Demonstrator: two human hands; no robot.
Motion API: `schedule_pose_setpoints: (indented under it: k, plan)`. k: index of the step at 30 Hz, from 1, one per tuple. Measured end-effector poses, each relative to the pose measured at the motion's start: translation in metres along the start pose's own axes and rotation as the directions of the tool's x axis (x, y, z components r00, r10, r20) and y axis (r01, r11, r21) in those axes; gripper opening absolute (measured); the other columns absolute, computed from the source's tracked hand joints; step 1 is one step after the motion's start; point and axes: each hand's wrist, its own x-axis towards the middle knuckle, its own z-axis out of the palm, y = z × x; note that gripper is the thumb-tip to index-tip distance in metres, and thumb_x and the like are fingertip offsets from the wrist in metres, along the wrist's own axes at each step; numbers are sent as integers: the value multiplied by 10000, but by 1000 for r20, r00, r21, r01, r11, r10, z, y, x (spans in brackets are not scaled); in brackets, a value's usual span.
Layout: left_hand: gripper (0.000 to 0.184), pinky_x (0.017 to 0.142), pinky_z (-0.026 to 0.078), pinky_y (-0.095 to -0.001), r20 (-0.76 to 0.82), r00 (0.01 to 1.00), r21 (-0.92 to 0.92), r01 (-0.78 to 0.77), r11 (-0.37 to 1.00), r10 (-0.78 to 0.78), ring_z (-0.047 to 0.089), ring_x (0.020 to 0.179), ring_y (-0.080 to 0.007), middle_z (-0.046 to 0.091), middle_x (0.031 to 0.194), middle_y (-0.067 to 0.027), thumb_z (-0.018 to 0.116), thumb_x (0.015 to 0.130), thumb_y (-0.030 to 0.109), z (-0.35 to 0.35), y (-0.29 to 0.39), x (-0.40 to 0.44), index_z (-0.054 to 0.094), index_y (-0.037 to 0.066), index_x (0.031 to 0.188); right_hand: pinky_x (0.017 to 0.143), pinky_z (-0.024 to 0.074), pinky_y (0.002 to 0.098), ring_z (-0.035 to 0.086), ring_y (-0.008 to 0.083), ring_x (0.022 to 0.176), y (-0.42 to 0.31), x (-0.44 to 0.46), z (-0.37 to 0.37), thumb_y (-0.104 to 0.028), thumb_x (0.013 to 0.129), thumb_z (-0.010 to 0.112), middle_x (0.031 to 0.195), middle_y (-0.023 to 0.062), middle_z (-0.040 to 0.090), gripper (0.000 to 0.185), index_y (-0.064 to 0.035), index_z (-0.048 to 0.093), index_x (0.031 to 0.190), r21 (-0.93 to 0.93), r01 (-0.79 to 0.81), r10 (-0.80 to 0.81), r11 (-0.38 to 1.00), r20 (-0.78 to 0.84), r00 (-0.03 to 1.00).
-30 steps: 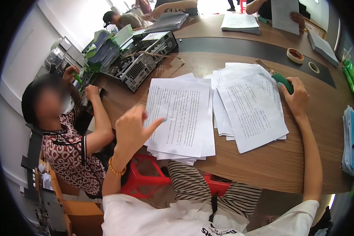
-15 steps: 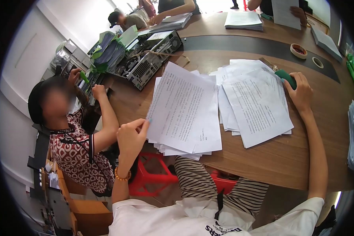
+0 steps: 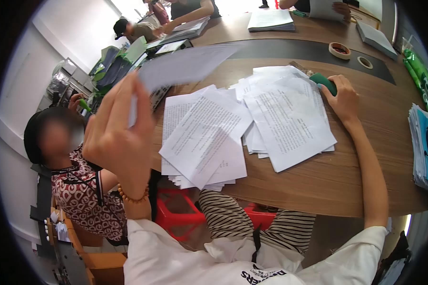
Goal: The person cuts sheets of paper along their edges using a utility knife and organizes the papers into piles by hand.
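Observation:
Raised at the left, my left hand (image 3: 123,128) pinches a sheet of paper (image 3: 188,64), which sweeps out to the right and is blurred by motion. Below that sheet, a loose pile of printed pages (image 3: 199,137) lies askew near the table's front edge. To its right is a second pile of printed pages (image 3: 290,123). My right hand (image 3: 342,97) is closed around the green handle of a flat-bladed tool (image 3: 324,83) at that pile's upper right corner. The tool's flat brownish end (image 3: 299,69) rests by the top of the pages.
Two tape rolls (image 3: 339,50) lie on the dark table strip. Farther back are paper stacks (image 3: 271,20) and people handling paper. An opened computer case (image 3: 159,95) is partly hidden behind my left hand. A person in a patterned shirt (image 3: 88,199) sits at left; folders (image 3: 423,147) stand at right.
My left hand has lifted a sheet off the left pile and swung it up and left, uncovering other pages. My right hand keeps the green-handled tool at the right pile. The view has shifted slightly.

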Motion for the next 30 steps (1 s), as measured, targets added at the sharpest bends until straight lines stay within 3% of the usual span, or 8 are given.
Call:
schedule_pose_setpoints:
  k: [3, 7, 9, 11, 14, 16, 19, 30]
  plan:
    - [200, 493, 433, -293, 190, 942, 38, -289, 956, 277, 576, 559, -145, 638, 730, -2, 674, 719, 143, -3, 64, 7, 689, 151, 918, 659, 510, 382, 617, 252, 819, 6, 0, 3, -328, 788, 656, 898, 55, 610, 262, -97, 602, 899, 6, -38, 38, 999, -21, 999]
    - [130, 400, 346, -284, 380, 737, -446, -384, 808, 560, 495, 433, -125, 449, 501, -3, 623, 587, 90, 29, 171, -24, 528, 125, 506, 651, 507, 383, 622, 248, 797, 11, 2, 0, -327, 778, 665, 876, 41, 617, 258, -100, 610, 889, 27, -109, 110, 994, -38, 993]
    - [171, 425, 361, -267, 430, 627, -542, -396, 741, 650, 526, 511, -114, 535, 558, 9, 636, 704, 177, 54, 196, -45, 603, 143, 539, 644, 507, 381, 625, 245, 790, 18, 2, -12, -326, 777, 666, 874, 34, 620, 251, -107, 618, 891, 9, -117, 117, 993, -51, 992]
    - [390, 431, 422, -315, 444, 648, -765, -86, 638, 619, 586, 494, -199, 576, 542, -84, 590, 807, 366, 74, 204, -52, 624, 63, 563, 637, 501, 378, 628, 250, 781, 20, 8, -36, -328, 776, 666, 868, 43, 626, 261, -98, 626, 892, -22, -127, 125, 992, -77, 989]
    - [642, 519, 471, -385, 635, 389, -759, 151, 633, 667, 624, 552, -281, 581, 509, -162, 431, 859, 577, 70, 167, -16, 679, 28, 636, 629, 490, 357, 629, 243, 751, 15, -7, -81, -304, 771, 677, 853, 62, 633, 258, -85, 630, 899, 43, -147, 151, 988, -93, 984]
    - [626, 646, 497, -396, 690, 306, -723, 256, 642, 656, 651, 736, -287, 666, 790, -188, 419, 876, 562, 76, 147, -18, 682, 2, 974, 627, 480, 346, 621, 245, 718, 4, -35, -123, -225, 745, 710, 832, 94, 627, 245, -55, 621, 898, 180, -166, 163, 970, 31, 986]
    - [791, 1088, 227, -433, 554, 481, -780, 15, 626, 679, 289, 1317, -363, 374, 1367, -248, 425, 840, 629, 100, 130, -66, 375, 33, 1358, 629, 478, 345, 607, 256, 714, -34, -89, -177, -128, 683, 748, 810, 117, 608, 263, -30, 607, 882, 163, -136, 116, 977, 128, 985]
    - [900, 1101, 23, -528, 575, 344, -812, 126, 570, 742, 35, 1386, -341, 101, 1489, -206, 390, 817, 674, 112, 126, -97, 125, 88, 1448, 536, 464, 314, 577, 230, 674, -83, -145, -193, -174, 641, 780, 788, 72, 600, 318, -33, 621, 877, 52, -49, 34, 997, 256, 966]
